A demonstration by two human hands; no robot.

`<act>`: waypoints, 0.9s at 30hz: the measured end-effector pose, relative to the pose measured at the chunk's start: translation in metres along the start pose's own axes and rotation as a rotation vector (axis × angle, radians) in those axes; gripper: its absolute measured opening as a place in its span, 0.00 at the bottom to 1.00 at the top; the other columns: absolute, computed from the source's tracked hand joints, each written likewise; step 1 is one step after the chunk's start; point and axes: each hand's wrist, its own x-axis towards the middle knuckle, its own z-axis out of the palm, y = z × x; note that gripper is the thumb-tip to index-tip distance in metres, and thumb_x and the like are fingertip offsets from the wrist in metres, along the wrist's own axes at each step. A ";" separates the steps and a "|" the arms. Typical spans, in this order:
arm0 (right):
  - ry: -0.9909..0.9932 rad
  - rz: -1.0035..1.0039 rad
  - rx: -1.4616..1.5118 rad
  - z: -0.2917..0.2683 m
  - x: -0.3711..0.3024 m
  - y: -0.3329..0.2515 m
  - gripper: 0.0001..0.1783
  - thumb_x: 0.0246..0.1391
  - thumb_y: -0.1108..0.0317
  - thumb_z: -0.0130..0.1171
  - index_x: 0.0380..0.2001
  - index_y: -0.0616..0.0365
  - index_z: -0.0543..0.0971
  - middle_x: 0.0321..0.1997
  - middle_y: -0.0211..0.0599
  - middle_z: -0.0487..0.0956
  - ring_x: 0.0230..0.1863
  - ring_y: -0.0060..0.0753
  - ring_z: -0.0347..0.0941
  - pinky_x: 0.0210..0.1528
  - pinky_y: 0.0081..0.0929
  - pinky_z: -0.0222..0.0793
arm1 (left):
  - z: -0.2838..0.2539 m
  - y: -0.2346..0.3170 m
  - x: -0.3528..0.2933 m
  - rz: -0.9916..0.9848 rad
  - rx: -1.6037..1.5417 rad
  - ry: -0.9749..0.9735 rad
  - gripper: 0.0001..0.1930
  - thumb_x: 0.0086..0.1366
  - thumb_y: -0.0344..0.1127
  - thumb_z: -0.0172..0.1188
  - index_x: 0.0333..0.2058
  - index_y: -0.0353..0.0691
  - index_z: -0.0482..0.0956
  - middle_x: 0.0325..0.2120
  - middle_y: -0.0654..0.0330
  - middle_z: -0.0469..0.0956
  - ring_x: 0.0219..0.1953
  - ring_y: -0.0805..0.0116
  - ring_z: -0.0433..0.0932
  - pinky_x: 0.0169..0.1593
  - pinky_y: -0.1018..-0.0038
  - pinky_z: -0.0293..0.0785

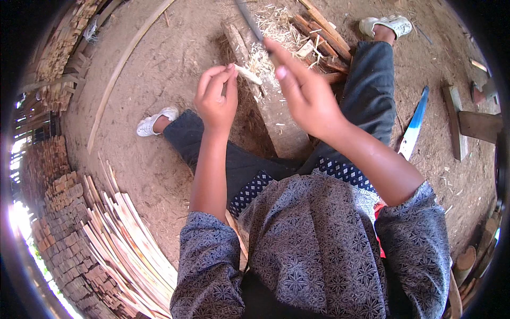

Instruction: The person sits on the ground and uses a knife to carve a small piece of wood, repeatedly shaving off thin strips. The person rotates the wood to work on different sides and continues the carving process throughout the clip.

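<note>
My left hand [218, 98] pinches a short, pale piece of wood [248, 74] between thumb and fingertips. My right hand [311, 101] is closed around the handle of a long knife, its dark blade [248, 20] pointing up and away to the far left. Motion smears this hand a little, and the handle is mostly hidden in the fist. The blade stands apart from the pale piece. Below both hands a thick wooden board [284, 125] slopes between my legs, and pale wood shavings [273, 32] lie heaped at its far end.
Brown sticks [326, 40] lie beside the shavings. Right of my leg rests a long, flat blue-and-white blade [414, 125], near a wooden block frame [455, 122]. At left are long pale wood strips [127, 239], stacked cut wood [69, 247] and a curved pole [117, 74] on the dirt floor.
</note>
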 end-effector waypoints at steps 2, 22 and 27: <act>-0.210 0.052 -0.150 0.005 -0.013 0.034 0.26 0.74 0.62 0.52 0.72 0.47 0.71 0.40 0.54 0.83 0.31 0.38 0.78 0.43 0.31 0.74 | 0.000 0.005 0.002 0.003 0.001 -0.008 0.07 0.61 0.20 0.71 0.38 0.34 0.87 0.38 0.55 0.84 0.38 0.59 0.85 0.41 0.67 0.82; -0.076 -0.006 -0.125 -0.009 0.004 0.004 0.28 0.71 0.60 0.52 0.72 0.42 0.69 0.34 0.55 0.85 0.32 0.60 0.83 0.40 0.51 0.79 | -0.001 0.010 0.003 0.064 0.036 0.003 0.06 0.62 0.21 0.71 0.38 0.33 0.86 0.37 0.53 0.83 0.37 0.58 0.86 0.38 0.68 0.81; -0.235 0.100 -0.378 0.006 -0.008 0.020 0.26 0.70 0.61 0.52 0.70 0.47 0.73 0.33 0.56 0.84 0.33 0.59 0.83 0.41 0.51 0.79 | 0.001 0.011 0.000 0.027 -0.004 -0.004 0.07 0.61 0.19 0.70 0.39 0.33 0.86 0.37 0.54 0.83 0.38 0.58 0.86 0.40 0.68 0.81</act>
